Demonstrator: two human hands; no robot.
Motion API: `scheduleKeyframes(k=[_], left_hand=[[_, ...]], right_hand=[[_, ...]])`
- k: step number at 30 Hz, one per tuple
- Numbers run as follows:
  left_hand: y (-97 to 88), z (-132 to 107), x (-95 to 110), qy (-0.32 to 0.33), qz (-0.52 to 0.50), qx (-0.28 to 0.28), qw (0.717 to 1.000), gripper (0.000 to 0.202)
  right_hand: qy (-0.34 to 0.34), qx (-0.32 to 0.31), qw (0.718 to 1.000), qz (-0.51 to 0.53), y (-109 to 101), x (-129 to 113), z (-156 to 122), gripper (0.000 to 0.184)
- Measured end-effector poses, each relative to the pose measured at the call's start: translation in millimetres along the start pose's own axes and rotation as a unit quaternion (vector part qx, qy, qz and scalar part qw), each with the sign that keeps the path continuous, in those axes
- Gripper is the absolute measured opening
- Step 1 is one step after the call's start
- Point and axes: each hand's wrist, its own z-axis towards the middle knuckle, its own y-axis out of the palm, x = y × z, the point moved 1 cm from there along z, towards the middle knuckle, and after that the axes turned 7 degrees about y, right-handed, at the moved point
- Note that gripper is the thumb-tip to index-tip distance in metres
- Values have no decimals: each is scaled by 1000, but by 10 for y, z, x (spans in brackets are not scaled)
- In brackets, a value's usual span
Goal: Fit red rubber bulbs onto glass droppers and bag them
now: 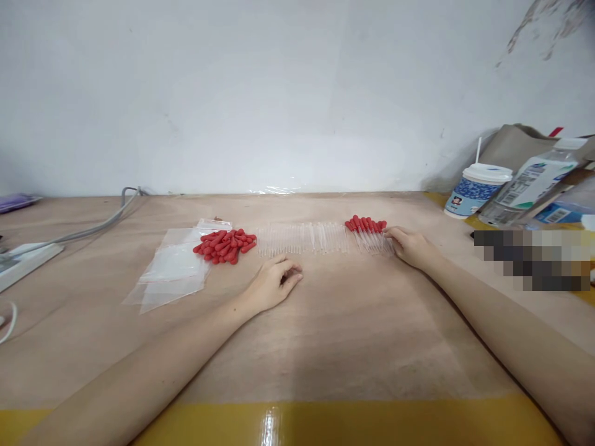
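My right hand (411,248) is at the right end of the row, its fingertips closed on a clear glass dropper at the edge of a group of droppers (368,232) with red rubber bulbs. Left of these lies a long row of clear glass tubes (302,238) without bulbs, side by side. My left hand (276,282) rests on the table just in front of that row, fingers loosely curled, thumb a little apart, nothing visible in it. A heap of loose red rubber bulbs (225,246) lies at the row's left end, partly on clear plastic bags (171,266).
A paper cup with a straw (478,189) and a clear bottle (534,179) stand at the right, before a grey bag (515,142). A grey cable (93,232) runs along the left side to a white power strip (30,263). A white wall closes the back.
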Motion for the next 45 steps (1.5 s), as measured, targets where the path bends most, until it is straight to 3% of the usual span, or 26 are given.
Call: scheduleKeyframes(k=[7,13,19,24,28,32,36,41,45], left_hand=[[-5,2,10,0,4,-3,1000,12],[-5,4,9,-2,0,-2,1000,12],[-5,6,18,-7,0,-4,1000,13],[-10,3,18,-3,3,1,1000,12],[-13,7,13,-4,6,2,1000,13],[-8,10,8,1,9,1,1000,12],[-1,6,-1,7,9,2,1000,12],[2,2,-5,5,6,-1,1000,12],[-10,2,-2,2,5,-4,1000,13]], right_hand=[[76,61,990,105,-55,-126,9,20],[215,57,951,217,86,58,30,18],[300,67,924,225,143,124,118,17],[295,103,932,184,117,69,140,21],[216,131,951,178,54,-194,107,20],[130,58,986,90,-17,-718,127,18],[188,-18,982,-17,-43,-1112,271,26],[288,-115,948,-68,12,-1200,523,23],[301,-140,940,-82,48,-1194,632,18]])
